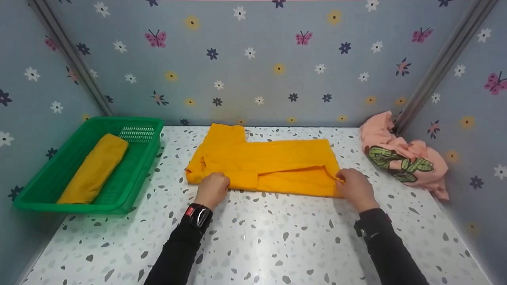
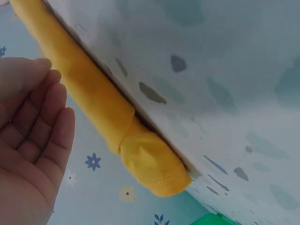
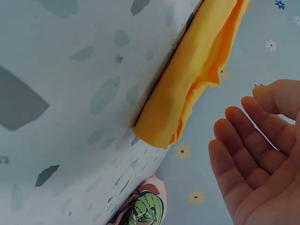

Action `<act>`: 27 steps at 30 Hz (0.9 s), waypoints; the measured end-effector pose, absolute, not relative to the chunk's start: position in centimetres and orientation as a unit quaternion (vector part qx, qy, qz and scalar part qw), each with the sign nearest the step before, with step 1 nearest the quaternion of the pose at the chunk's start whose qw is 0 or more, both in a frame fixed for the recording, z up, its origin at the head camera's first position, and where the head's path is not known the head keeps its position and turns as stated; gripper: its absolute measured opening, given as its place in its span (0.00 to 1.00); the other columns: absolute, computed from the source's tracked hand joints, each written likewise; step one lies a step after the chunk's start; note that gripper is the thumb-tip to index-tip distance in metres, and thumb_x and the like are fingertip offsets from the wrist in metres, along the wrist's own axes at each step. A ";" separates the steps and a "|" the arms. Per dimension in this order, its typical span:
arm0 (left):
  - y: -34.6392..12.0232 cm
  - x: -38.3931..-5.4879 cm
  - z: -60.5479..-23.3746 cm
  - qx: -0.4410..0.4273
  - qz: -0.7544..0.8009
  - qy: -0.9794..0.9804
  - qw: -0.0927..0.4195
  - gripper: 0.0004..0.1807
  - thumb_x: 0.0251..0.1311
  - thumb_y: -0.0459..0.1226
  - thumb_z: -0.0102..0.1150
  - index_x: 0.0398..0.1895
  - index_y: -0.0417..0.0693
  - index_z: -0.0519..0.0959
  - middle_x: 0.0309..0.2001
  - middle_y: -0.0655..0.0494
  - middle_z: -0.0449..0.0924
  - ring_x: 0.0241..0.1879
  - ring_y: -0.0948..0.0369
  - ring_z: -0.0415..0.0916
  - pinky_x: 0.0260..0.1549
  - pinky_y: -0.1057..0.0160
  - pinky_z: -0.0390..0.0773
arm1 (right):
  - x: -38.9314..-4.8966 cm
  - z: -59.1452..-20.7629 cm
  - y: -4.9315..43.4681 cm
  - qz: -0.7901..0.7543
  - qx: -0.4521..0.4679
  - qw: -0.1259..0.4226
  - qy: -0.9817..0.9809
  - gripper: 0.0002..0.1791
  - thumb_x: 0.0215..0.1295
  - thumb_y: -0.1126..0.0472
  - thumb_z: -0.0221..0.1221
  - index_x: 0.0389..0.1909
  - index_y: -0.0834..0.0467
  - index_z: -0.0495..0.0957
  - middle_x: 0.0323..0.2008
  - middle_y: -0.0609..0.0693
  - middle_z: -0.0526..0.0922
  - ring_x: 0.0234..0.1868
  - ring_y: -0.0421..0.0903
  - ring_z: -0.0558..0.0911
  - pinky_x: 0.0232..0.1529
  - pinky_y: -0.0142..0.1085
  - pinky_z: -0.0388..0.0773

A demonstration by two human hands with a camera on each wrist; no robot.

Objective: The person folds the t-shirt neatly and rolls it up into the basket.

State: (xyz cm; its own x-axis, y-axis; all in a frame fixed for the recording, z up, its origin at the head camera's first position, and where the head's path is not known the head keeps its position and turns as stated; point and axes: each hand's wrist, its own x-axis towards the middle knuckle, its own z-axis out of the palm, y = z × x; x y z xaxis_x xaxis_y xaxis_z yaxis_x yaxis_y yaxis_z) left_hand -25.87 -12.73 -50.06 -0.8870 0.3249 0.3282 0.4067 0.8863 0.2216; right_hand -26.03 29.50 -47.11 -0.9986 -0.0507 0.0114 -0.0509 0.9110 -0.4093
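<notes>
A partly folded yellow garment (image 1: 285,154) lies across the middle of the table, one flap sticking up at its back left. Its front layer is turned over in a strip, and a ribbed band (image 2: 171,182) shows at one end. By the front left edge is my left hand (image 1: 213,190); in the left wrist view its fingers are loosely bent with no cloth between them. My right hand (image 1: 356,189) is at the front right corner, beside a raised edge of the cloth. The right wrist view shows its fingers (image 3: 234,157) relaxed and apart from the fabric.
On the left stands a green plastic basket (image 1: 144,174) with a folded mustard-yellow cloth (image 1: 95,168) inside. A crumpled pink garment with a green print (image 1: 416,158) lies at the right wall. Flower-patterned panels (image 1: 253,59) enclose the speckled table (image 1: 269,237).
</notes>
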 end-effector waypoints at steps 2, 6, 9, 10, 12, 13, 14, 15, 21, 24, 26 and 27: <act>-12.4 -25.8 -50.5 -0.197 -0.124 -0.961 0.152 0.08 0.48 0.21 0.63 0.21 0.41 0.83 0.21 0.51 0.74 0.24 0.53 0.75 0.26 0.55 0.76 | -26.0 -47.2 29.7 0.202 0.020 -0.005 -0.979 0.15 0.66 0.61 0.59 0.49 0.66 0.79 0.44 0.62 0.80 0.43 0.58 0.77 0.51 0.55 0.74; -11.8 -25.8 -50.9 -0.197 -0.087 -0.962 0.169 0.06 0.49 0.23 0.64 0.23 0.40 0.83 0.23 0.50 0.76 0.26 0.51 0.76 0.28 0.53 0.78 | -26.0 -47.3 30.1 0.186 0.016 -0.009 -0.982 0.16 0.65 0.61 0.58 0.49 0.67 0.78 0.44 0.63 0.80 0.44 0.60 0.77 0.50 0.56 0.74; -11.4 -25.9 -51.0 -0.192 -0.063 -0.964 0.175 0.05 0.50 0.24 0.65 0.24 0.41 0.84 0.24 0.49 0.76 0.27 0.50 0.77 0.29 0.52 0.78 | -25.9 -47.2 30.2 0.180 0.010 -0.011 -0.984 0.16 0.65 0.61 0.58 0.49 0.67 0.78 0.44 0.64 0.80 0.45 0.61 0.77 0.49 0.57 0.74; -11.3 -25.9 -51.0 -0.190 -0.056 -0.964 0.175 0.05 0.50 0.24 0.65 0.25 0.41 0.84 0.24 0.49 0.76 0.28 0.50 0.77 0.29 0.52 0.78 | -25.9 -47.3 30.2 0.179 0.008 -0.012 -0.984 0.17 0.65 0.61 0.58 0.50 0.68 0.78 0.44 0.65 0.80 0.45 0.61 0.77 0.49 0.57 0.74; -11.1 -26.1 -51.1 -0.190 -0.043 -0.964 0.178 0.05 0.50 0.24 0.66 0.25 0.41 0.85 0.24 0.49 0.76 0.28 0.50 0.77 0.29 0.51 0.79 | -25.9 -47.3 30.2 0.178 0.003 -0.016 -0.984 0.17 0.65 0.62 0.57 0.50 0.68 0.77 0.45 0.66 0.79 0.45 0.62 0.77 0.49 0.58 0.73; -11.0 -26.1 -51.2 -0.191 -0.040 -0.964 0.181 0.05 0.49 0.24 0.66 0.25 0.42 0.85 0.24 0.48 0.77 0.28 0.50 0.77 0.28 0.51 0.79 | -25.9 -47.4 30.2 0.176 0.000 -0.018 -0.984 0.18 0.64 0.62 0.57 0.50 0.69 0.77 0.45 0.66 0.79 0.45 0.62 0.77 0.49 0.58 0.74; -10.9 -26.1 -51.3 -0.192 -0.036 -0.963 0.185 0.05 0.49 0.24 0.66 0.25 0.42 0.85 0.24 0.48 0.77 0.27 0.49 0.78 0.28 0.51 0.79 | -25.9 -47.5 30.2 0.175 -0.003 -0.021 -0.984 0.18 0.64 0.62 0.57 0.51 0.69 0.77 0.45 0.66 0.79 0.45 0.62 0.77 0.48 0.58 0.74; -10.9 -26.2 -51.4 -0.194 -0.032 -0.962 0.189 0.06 0.48 0.24 0.65 0.25 0.42 0.85 0.24 0.48 0.77 0.27 0.49 0.78 0.28 0.51 0.79 | -25.9 -47.6 30.2 0.174 -0.004 -0.023 -0.985 0.19 0.64 0.62 0.57 0.51 0.69 0.77 0.45 0.66 0.78 0.45 0.62 0.76 0.48 0.58 0.74; -10.7 -26.5 -51.6 -0.199 -0.022 -0.960 0.194 0.06 0.47 0.23 0.66 0.26 0.42 0.86 0.24 0.47 0.78 0.28 0.49 0.78 0.28 0.50 0.79 | -26.2 -48.2 30.4 0.159 -0.006 -0.023 -0.987 0.18 0.63 0.61 0.57 0.50 0.69 0.76 0.43 0.65 0.76 0.43 0.62 0.75 0.46 0.57 0.74; -10.6 -26.6 -51.6 -0.199 -0.014 -0.962 0.187 0.07 0.48 0.23 0.65 0.26 0.41 0.86 0.24 0.47 0.78 0.28 0.49 0.78 0.28 0.50 0.80 | -26.4 -48.5 30.7 0.152 -0.008 -0.019 -0.988 0.18 0.62 0.61 0.58 0.48 0.69 0.76 0.43 0.65 0.75 0.44 0.63 0.75 0.45 0.57 0.74; -10.5 -26.7 -51.5 -0.197 -0.009 -0.963 0.183 0.07 0.48 0.23 0.64 0.25 0.41 0.85 0.24 0.48 0.78 0.27 0.49 0.78 0.28 0.51 0.80 | -26.5 -48.6 30.8 0.151 -0.013 -0.020 -0.988 0.18 0.62 0.61 0.58 0.49 0.69 0.76 0.43 0.65 0.75 0.45 0.63 0.74 0.45 0.57 0.74; -10.5 -26.8 -51.4 -0.196 -0.008 -0.964 0.180 0.07 0.48 0.23 0.64 0.25 0.41 0.85 0.24 0.48 0.78 0.27 0.50 0.78 0.28 0.51 0.80 | -26.6 -48.7 30.9 0.151 -0.017 -0.021 -0.988 0.18 0.62 0.61 0.58 0.49 0.69 0.76 0.44 0.65 0.75 0.45 0.63 0.74 0.45 0.57 0.74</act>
State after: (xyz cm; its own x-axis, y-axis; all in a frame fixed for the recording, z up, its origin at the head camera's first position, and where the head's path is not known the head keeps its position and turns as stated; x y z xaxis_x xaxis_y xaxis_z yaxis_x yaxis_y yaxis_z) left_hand -26.76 -10.49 -51.45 -0.8582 0.3754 0.3500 0.3811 0.9229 -0.0553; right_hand -26.59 30.89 -48.72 -0.9985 0.0273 -0.0467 0.0399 0.9540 -0.2972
